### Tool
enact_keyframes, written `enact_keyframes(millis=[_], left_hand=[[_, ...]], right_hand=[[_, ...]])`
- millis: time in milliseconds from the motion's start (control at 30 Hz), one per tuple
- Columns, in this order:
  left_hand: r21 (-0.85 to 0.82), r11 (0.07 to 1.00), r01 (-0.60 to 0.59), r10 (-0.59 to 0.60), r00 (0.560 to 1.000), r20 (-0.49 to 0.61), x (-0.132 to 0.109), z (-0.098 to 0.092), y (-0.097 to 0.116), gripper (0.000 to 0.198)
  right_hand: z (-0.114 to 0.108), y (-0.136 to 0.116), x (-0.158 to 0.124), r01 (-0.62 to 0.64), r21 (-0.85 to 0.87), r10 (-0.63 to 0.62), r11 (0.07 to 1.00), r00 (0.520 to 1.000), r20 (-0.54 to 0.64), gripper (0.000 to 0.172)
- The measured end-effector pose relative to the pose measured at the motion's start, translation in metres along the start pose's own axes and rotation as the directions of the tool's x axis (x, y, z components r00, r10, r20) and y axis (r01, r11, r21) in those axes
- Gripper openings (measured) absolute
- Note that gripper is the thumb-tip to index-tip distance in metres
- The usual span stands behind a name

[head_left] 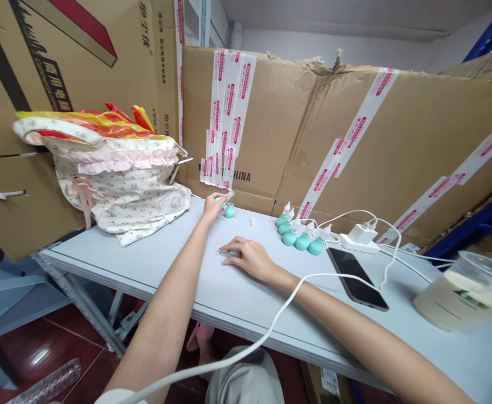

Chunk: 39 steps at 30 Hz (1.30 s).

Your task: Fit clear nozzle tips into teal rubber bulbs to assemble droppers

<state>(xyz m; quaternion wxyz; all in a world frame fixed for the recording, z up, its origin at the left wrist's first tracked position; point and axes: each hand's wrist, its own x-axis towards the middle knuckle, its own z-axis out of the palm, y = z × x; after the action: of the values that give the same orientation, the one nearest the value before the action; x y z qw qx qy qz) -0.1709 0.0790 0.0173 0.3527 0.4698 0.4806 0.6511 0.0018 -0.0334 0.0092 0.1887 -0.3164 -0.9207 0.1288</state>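
Observation:
My left hand (214,206) reaches far across the pale table (153,269) and pinches a small clear tip with a teal end, right beside a single teal bulb (229,211) standing on the table. My right hand (249,257) lies palm down on the table nearer to me, fingers curled over a small clear piece (224,253). A row of several teal bulbs with white tips (300,231) stands to the right of both hands. A tiny white piece (252,221) lies between the lone bulb and the row.
A floral fabric bag (123,185) with coloured plastic on top sits at the table's left. A phone (357,278) lies screen up beside a white charger (361,234) and cables. A plastic cup of pale drink (464,294) stands at right. Taped cardboard boxes (355,134) wall the back.

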Motion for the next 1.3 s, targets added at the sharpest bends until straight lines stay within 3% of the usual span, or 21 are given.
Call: enact_keyframes(millis=[300,500,600,700,833,1133,1300], left_hand=[[-0.031,0.999,-0.020,0.019,1.000,-0.025,0.007,-0.005,-0.006,0.021],[-0.113,0.993,0.019,-0.023,0.999,-0.034,0.006,-0.010,0.005,0.018],[-0.308,0.951,-0.035,0.009,0.996,-0.085,0.009,-0.031,0.024,0.020],[-0.558,0.820,-0.127,0.004,0.976,-0.216,0.009,-0.061,0.048,0.023],[-0.675,0.714,-0.185,-0.004,0.963,-0.268,0.002,-0.087,0.068,0.018],[-0.680,0.720,-0.140,0.004,0.980,-0.197,0.004,-0.080,0.055,0.019],[-0.597,0.797,-0.094,0.011,0.990,-0.142,0.003,-0.070,0.049,0.021]], right_hand=[[0.028,-0.009,0.038,-0.019,0.018,0.020,1.000,0.999,-0.032,0.014],[0.031,-0.012,0.043,0.022,0.124,-0.021,0.992,1.000,-0.017,0.026],[0.034,-0.016,0.046,0.077,0.157,-0.078,0.985,0.997,0.004,0.032],[0.039,-0.022,0.051,0.117,0.172,-0.122,0.978,0.992,0.020,0.033],[0.045,-0.026,0.057,0.104,0.183,-0.104,0.978,0.995,-0.007,0.029],[0.052,-0.030,0.066,0.109,0.175,-0.105,0.979,0.994,-0.029,0.012],[0.025,-0.019,0.058,0.120,0.025,-0.118,0.992,0.990,-0.080,0.014]])
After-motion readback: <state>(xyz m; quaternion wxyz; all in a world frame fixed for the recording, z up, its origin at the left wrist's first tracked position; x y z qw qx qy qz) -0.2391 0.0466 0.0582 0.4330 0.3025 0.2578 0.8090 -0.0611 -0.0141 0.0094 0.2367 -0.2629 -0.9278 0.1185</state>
